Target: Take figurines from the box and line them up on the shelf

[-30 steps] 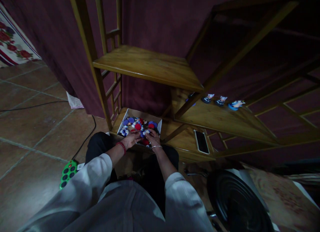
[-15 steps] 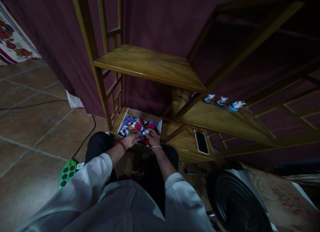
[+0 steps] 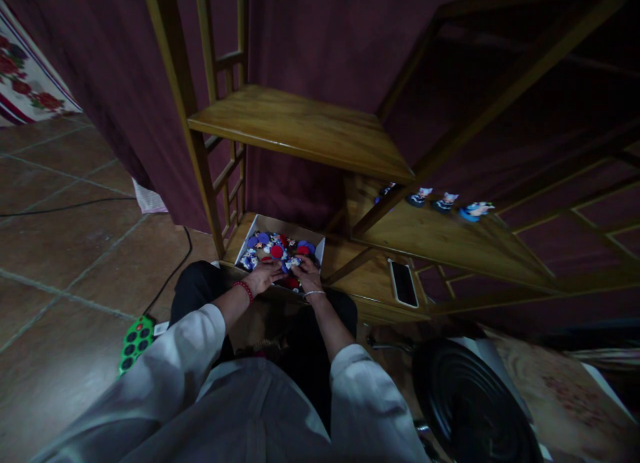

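Holding position, changing almost nothing

Keeping left hand [image 3: 265, 276] and right hand [image 3: 307, 274] inside the white box [image 3: 300, 235], so continuing the handling there. Curling narrowed fingers around a white-and-blue figurine [image 3: 294, 262], nearest the right fingertips; cannot tell whether gripping. Seemingly lying lengthwise between both hands' fingers, facing unclearly.
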Motion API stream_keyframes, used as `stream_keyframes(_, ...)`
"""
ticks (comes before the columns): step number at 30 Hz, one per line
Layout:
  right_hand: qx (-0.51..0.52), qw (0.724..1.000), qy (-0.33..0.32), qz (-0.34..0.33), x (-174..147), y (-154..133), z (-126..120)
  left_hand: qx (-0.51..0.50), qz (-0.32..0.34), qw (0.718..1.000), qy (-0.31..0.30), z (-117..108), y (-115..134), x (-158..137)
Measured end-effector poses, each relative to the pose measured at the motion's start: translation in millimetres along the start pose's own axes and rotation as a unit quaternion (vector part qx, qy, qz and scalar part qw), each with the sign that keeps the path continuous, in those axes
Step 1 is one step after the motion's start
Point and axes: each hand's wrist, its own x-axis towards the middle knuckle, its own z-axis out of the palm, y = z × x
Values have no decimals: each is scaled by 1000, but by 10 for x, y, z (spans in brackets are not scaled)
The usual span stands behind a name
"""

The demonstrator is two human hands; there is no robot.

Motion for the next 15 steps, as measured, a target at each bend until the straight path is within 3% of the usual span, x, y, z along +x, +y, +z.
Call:
stream_keyframes(8,-14,999,-36,2,4,24,-36,35,-24,999,28,40,9,11)
stream_keyframes(15,-88,995,-48,-18,15,170,-60,177,-34,983,40,110,19,71)
